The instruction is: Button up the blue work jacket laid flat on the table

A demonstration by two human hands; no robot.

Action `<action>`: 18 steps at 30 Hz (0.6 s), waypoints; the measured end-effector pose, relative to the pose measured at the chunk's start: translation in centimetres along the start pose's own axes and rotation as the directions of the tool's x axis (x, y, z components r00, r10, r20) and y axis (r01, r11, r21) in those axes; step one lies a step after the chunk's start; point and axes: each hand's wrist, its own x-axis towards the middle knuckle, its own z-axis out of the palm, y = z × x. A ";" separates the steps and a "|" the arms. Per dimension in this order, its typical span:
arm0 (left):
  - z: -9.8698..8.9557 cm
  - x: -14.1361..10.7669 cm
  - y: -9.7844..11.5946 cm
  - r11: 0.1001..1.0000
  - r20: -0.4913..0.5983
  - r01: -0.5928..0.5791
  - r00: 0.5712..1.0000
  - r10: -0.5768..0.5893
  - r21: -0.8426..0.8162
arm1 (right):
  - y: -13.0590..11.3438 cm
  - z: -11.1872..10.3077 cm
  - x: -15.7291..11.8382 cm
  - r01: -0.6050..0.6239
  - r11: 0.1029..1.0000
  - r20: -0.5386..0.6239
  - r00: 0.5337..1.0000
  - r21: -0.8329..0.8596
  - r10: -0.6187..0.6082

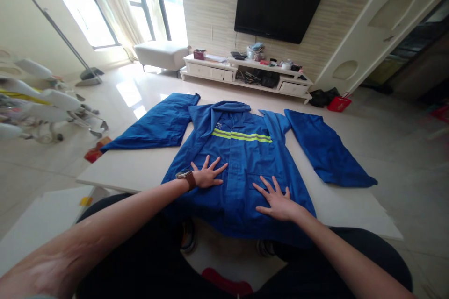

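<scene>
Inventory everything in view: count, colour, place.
table: 1, white, foreground
jacket: 1, blue, yellow-striped, on table
cloth pieces: 2, blue, beside jacket
cabinet: 1, white, background
television: 1, black, above cabinet
clutter: uncountable, mixed, on cabinet
bench: 1, white, by curtains
dustpan: 1, grey, left background
container: 1, red, beside cabinet
blurred objects: uncountable, whitish, left
watch: 1, brown strap, left wrist
trousers: 1, dark, bottom
left hand: 1, bare, on jacket
right hand: 1, bare, on jacket
</scene>
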 end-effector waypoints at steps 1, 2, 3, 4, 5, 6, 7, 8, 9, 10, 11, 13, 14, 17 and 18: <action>-0.1 0.3 0.0 1.000 0.010 -0.005 1.000 0.005 -0.004 | 0.0 0.0 0.0 -0.004 1.000 0.009 1.000 -0.004 0.004; -0.1 0.5 0.1 1.000 0.018 -0.010 1.000 0.010 -0.007 | 0.1 0.0 0.0 -0.009 1.000 0.019 1.000 -0.007 0.009; -0.1 0.7 0.1 1.000 0.021 -0.013 1.000 0.013 -0.010 | 0.2 0.0 0.0 -0.012 1.000 0.029 1.000 -0.008 0.012; -0.1 1.0 0.2 1.000 0.015 -0.016 1.000 0.016 -0.012 | 0.2 0.1 0.0 -0.015 1.000 0.039 0.999 -0.010 0.015; 0.0 1.2 0.2 1.000 0.004 -0.020 1.000 0.020 -0.014 | 0.3 0.1 0.1 -0.019 1.000 0.045 0.999 -0.013 0.020; 0.0 1.5 0.3 1.000 -0.009 -0.026 1.000 0.025 -0.015 | 0.4 0.2 0.1 -0.027 0.999 0.045 0.999 -0.018 0.028; 0.0 1.8 0.4 0.999 -0.021 -0.033 0.999 0.032 -0.018 | 0.4 0.3 0.2 -0.038 0.999 0.041 0.998 -0.023 0.039; 0.0 2.1 0.5 0.999 -0.029 -0.039 0.999 0.039 -0.021 | 0.5 0.4 0.2 -0.053 0.998 0.033 0.998 -0.030 0.054; -0.1 2.4 0.6 0.999 -0.033 -0.045 0.998 0.044 -0.024 | 0.5 0.5 0.3 -0.068 0.997 0.024 0.997 -0.036 0.069; -0.2 2.8 0.7 0.998 -0.034 -0.047 0.998 0.046 -0.028 | 0.5 0.6 0.4 -0.081 0.996 0.014 0.997 -0.041 0.082; -0.3 3.0 0.8 0.998 -0.031 -0.049 0.998 0.048 -0.032 | 0.6 0.8 0.4 -0.092 0.995 0.006 0.996 -0.044 0.092; -0.6 3.5 0.9 0.998 -0.035 -0.057 0.998 0.055 -0.036 | 0.7 1.0 0.5 -0.102 0.994 -0.001 0.995 -0.047 0.102; -0.7 3.7 1.0 0.997 -0.043 -0.065 0.997 0.063 -0.034 | 0.8 1.0 0.6 -0.106 0.993 -0.004 0.994 -0.047 0.106; -1.1 4.5 1.1 0.996 -0.071 -0.082 0.994 0.081 -0.017 | 1.2 0.9 1.1 -0.131 0.990 -0.011 0.991 -0.046 0.131; -1.3 4.8 1.1 0.997 -0.078 -0.082 0.994 0.081 -0.011 | 1.3 0.7 1.4 -0.142 0.989 -0.014 0.990 -0.044 0.142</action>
